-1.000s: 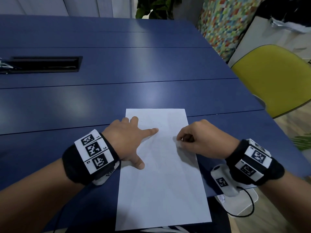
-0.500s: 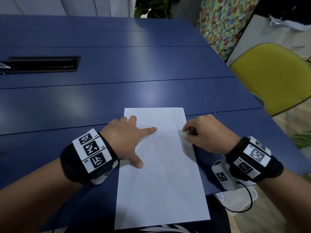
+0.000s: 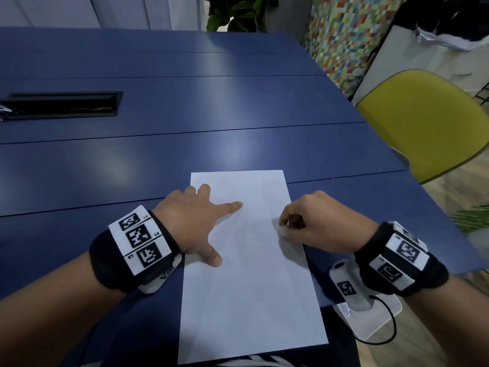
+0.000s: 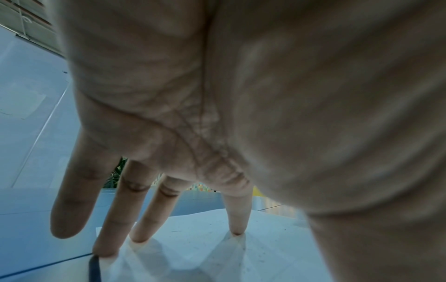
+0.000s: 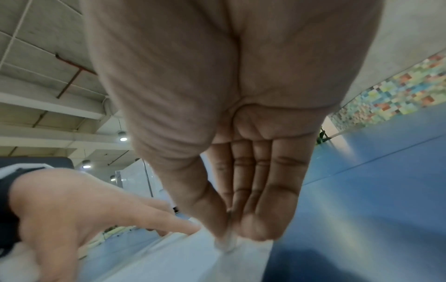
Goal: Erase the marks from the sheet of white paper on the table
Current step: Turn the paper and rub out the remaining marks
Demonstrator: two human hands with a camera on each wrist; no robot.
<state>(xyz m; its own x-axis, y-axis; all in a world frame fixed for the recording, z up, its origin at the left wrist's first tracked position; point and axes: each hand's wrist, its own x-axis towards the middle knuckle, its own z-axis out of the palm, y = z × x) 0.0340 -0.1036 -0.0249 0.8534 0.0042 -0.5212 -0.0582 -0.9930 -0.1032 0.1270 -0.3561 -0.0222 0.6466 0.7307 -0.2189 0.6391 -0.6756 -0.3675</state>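
A white sheet of paper (image 3: pixel 251 287) lies lengthwise on the blue table (image 3: pixel 185 115) in front of me. Faint small marks show near its top. My left hand (image 3: pixel 195 226) lies spread on the sheet's left edge, fingers straight, index fingertip and thumb pressing the paper (image 4: pixel 217 248). My right hand (image 3: pixel 312 226) hovers at the sheet's right edge, pinching a small white eraser (image 5: pixel 226 244) between thumb and fingers, its tip on the paper (image 5: pixel 169 257). In the head view the eraser (image 3: pixel 284 232) shows only as a pale blur under the fingers.
A black cable slot (image 3: pixel 60 104) is set into the table at the far left. A yellow chair (image 3: pixel 428 123) stands past the right edge. A white base (image 3: pixel 370 321) with a cord sits below the table's right corner. A plant (image 3: pixel 238 11) is behind.
My right hand with the eraser moved right to the sheet's right edge, then slid slightly back toward me. The left hand stays pressed in place.
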